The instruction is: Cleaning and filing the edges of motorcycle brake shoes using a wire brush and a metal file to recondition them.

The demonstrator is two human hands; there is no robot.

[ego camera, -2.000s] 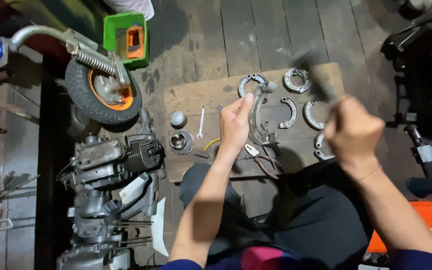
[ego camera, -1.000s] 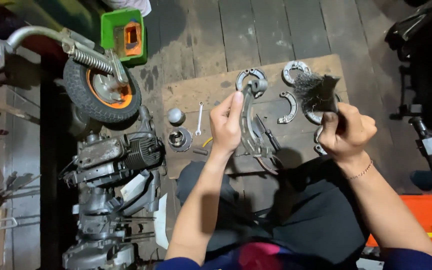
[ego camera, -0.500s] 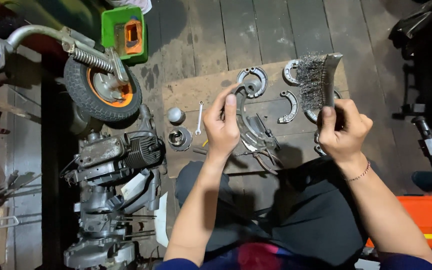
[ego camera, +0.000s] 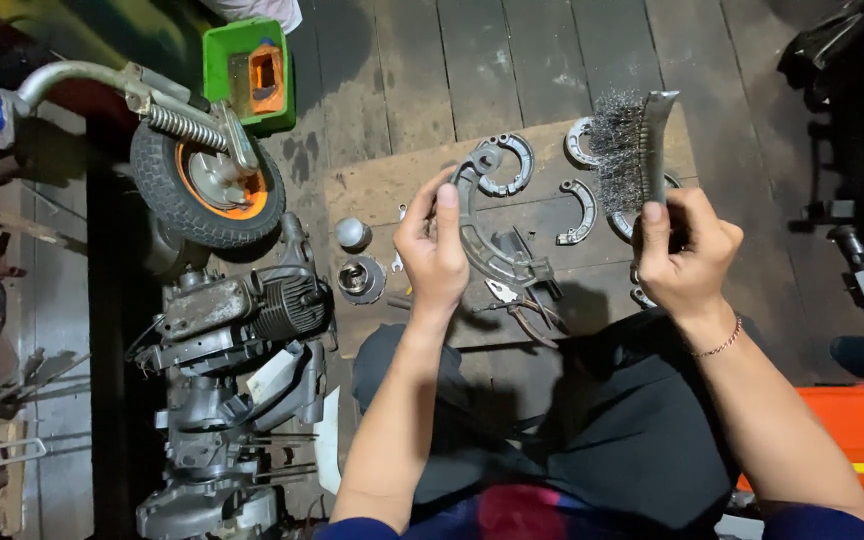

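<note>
Landmark: cardboard sheet [ego camera: 402, 185] on the plank floor [ego camera: 472, 60].

1. Person, seated at the sheet's near edge, dark trousers; two bare hands raised over it.
2. Left hand [ego camera: 434, 250]: closed around one curved brake shoe [ego camera: 482, 240], thumb up along its inner edge; shoe held just above the sheet's middle.
3. Right hand [ego camera: 687, 255]: closed on the handle of one wire brush [ego camera: 627, 150], bristles pointing left, above the sheet's right part, apart from the held shoe.
4. Pliers [ego camera: 522, 305], one pair, on the sheet's near edge below the left hand.
5. Round metal parts, two, off the sheet's left edge: one cup-shaped piece [ego camera: 360, 280], one small dome [ego camera: 352, 233].
6. Loose brake shoes on the sheet's far half: at least three in clear view, one [ego camera: 514, 165] behind the held shoe, one [ego camera: 582, 212] beside the brush, one [ego camera: 577, 140] at the far edge; others partly hidden by the right hand.
7. Engine [ego camera: 242, 310], one, left of the sheet.
8. Wheel [ego camera: 202, 190], one, orange hub, with fork spring, far left of the sheet.
9. Green tray [ego camera: 220, 60], one, beyond the wheel.
</note>
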